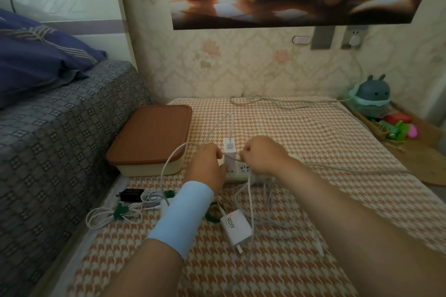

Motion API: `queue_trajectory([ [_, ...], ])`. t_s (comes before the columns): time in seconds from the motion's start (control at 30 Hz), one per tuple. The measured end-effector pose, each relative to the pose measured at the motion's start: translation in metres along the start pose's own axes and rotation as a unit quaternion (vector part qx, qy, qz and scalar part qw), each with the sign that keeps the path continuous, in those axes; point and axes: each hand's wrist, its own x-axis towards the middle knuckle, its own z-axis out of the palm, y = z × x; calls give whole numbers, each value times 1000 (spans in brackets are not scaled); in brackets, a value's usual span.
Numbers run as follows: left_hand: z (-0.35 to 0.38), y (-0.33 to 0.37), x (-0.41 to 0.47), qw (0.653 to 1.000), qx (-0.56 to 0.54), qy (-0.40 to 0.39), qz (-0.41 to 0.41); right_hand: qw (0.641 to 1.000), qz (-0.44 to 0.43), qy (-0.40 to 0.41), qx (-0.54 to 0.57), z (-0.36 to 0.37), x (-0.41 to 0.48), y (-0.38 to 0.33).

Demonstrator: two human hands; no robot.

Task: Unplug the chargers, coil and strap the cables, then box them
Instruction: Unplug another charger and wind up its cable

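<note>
A white charger (228, 152) stands plugged into the white power strip (242, 171) at the table's middle, its cable looping up behind it. My left hand (208, 164) and my right hand (261, 154) sit on either side of it, both pinching a white cable (249, 198) that hangs down in loose loops. An unplugged white 90W charger (235, 226) lies in front. A black charger (130, 194) and a coiled white cable (106, 217) bound with a green strap lie at the front left. The box (150, 138) with a brown lid stands shut at the left.
A bed with a patterned cover (60, 140) borders the table on the left. A grey cord (277, 101) trails along the back edge toward a wall socket (353, 40). A plush toy (371, 96) and a basket of small coloured items (395, 129) stand at the right.
</note>
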Motion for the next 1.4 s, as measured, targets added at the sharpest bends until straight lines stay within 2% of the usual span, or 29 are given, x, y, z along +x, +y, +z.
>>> queue_trajectory([
  [0.1,0,-3,5,995,-71,30,-55,991,17,46,123,-6,1,7],
  [0.27,8,-6,16,994,-47,-102,-1,972,-25,74,220,-11,-3,10],
  [0.37,10,-9,17,990,-70,-119,-9,967,-40,66,241,-11,-3,10],
  [0.5,5,-19,19,984,-80,-160,4,960,-15,22,280,-13,5,7],
  [0.6,1,-31,22,976,-127,-175,19,955,-60,-56,284,-10,10,-1],
  [0.7,-4,-38,22,960,-193,-201,-6,953,-106,-112,261,-10,8,-9],
  [0.73,-4,-39,23,960,-181,-214,-5,954,-116,-116,252,-10,9,-8],
  [0.87,1,-36,34,969,15,-244,42,950,-143,-128,245,-13,10,-2],
  [1.0,-3,-30,44,960,103,-254,53,938,-138,-135,287,-13,10,7],
  [1.2,2,-32,48,958,84,-265,75,932,-129,-165,297,-14,8,5],
  [1.4,5,-39,56,961,129,-234,73,934,-63,-127,327,-9,14,10],
])
